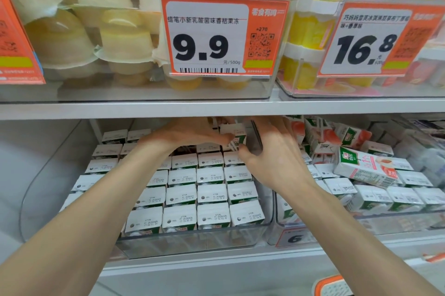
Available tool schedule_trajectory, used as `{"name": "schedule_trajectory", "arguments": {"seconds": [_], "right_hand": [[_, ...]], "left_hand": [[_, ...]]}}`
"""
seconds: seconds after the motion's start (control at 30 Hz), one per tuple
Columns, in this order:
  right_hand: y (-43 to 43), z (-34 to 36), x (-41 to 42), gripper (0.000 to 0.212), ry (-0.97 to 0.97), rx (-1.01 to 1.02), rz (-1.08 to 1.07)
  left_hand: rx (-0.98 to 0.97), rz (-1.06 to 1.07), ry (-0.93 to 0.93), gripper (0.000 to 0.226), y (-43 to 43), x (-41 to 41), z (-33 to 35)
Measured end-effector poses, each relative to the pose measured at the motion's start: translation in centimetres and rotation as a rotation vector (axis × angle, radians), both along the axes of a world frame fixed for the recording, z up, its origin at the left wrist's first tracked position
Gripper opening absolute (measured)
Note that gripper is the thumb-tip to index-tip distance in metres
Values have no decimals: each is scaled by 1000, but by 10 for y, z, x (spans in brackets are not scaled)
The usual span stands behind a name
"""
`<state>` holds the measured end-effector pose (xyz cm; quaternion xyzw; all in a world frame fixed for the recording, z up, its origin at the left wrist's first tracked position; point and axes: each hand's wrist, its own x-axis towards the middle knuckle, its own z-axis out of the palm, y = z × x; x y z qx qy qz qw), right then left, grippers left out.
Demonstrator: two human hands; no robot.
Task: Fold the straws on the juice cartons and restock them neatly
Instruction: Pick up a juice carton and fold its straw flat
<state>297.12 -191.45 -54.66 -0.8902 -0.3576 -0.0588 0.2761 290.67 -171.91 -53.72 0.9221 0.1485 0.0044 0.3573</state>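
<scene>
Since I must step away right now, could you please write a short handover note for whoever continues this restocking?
Left hand: holds the carton at the back right of the left bin.
Right hand: grips the same carton from the right.
Done: the left bin holds neat rows of cartons, all upright.
Left: seat this carton. Then tidy the right bin, which is jumbled, with a flat carton lying on top.
Straw folds cannot be seen.
</scene>
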Motion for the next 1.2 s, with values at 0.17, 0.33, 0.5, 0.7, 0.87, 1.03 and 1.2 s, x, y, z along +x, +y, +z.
{"name": "schedule_trajectory", "arguments": {"seconds": [0.17, 0.33, 0.5, 0.7, 0.87, 1.03, 1.2], "right_hand": [[3, 4, -6, 37, -73, 85, 90], [2, 8, -8, 18, -141, 22, 85], [-1, 9, -36, 35, -206, 185, 308], [11, 7, -73, 41, 283, 320, 556], [22, 6, -93, 45, 660, 472, 528], [22, 7, -88, 44, 842, 397, 470], [26, 4, -89, 49, 1004, 505, 360]], "left_hand": [[-181, 80, -299, 41, -4, -4, -13], [-24, 68, -499, 61, -28, -61, -23], [139, 117, -426, 72, -19, -132, -37], [65, 147, -439, 70, -26, -184, -23], [-343, 204, -481, 33, -31, -194, -16], [-524, 242, -418, 33, -31, -196, -18], [-675, 276, -400, 37, -32, -194, -20]]}}
